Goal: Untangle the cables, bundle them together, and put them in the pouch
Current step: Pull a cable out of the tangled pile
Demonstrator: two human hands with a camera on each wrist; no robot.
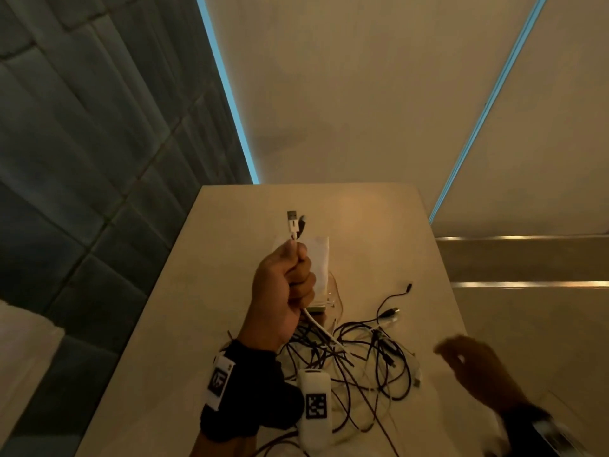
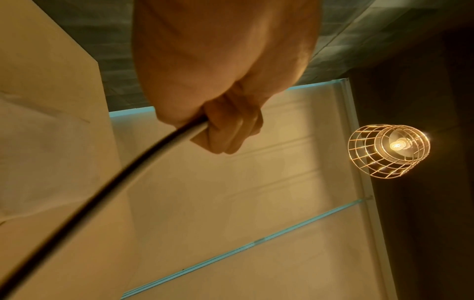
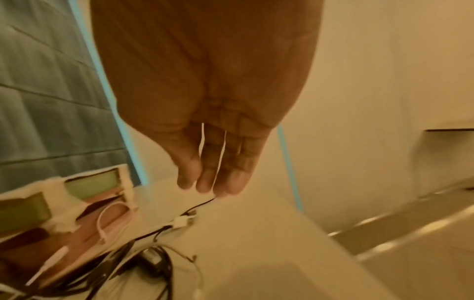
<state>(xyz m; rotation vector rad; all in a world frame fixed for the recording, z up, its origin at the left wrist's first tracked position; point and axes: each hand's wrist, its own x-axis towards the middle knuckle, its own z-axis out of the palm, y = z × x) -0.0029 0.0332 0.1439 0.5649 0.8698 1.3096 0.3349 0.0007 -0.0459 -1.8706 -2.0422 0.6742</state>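
Dim, warm amber cast everywhere. Light source: caged bulb (image 2: 392,149) overhead, flaring in my left wrist view. Cyan strip lights (image 1: 227,90) glow along the wall. My right hand (image 1: 478,371) is motion-blurred in head view; right wrist view smeared throughout. Wide-angle bending at edges.

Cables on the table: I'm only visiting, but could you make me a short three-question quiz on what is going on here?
1. True or false: the left hand grips cables with plugs sticking up.
2. The right hand is: A) holding a cable, B) open, holding nothing, C) in the pouch.
3. Fill in: the tangled cables lie on the ____.

Key: 1 true; 2 B; 3 table.
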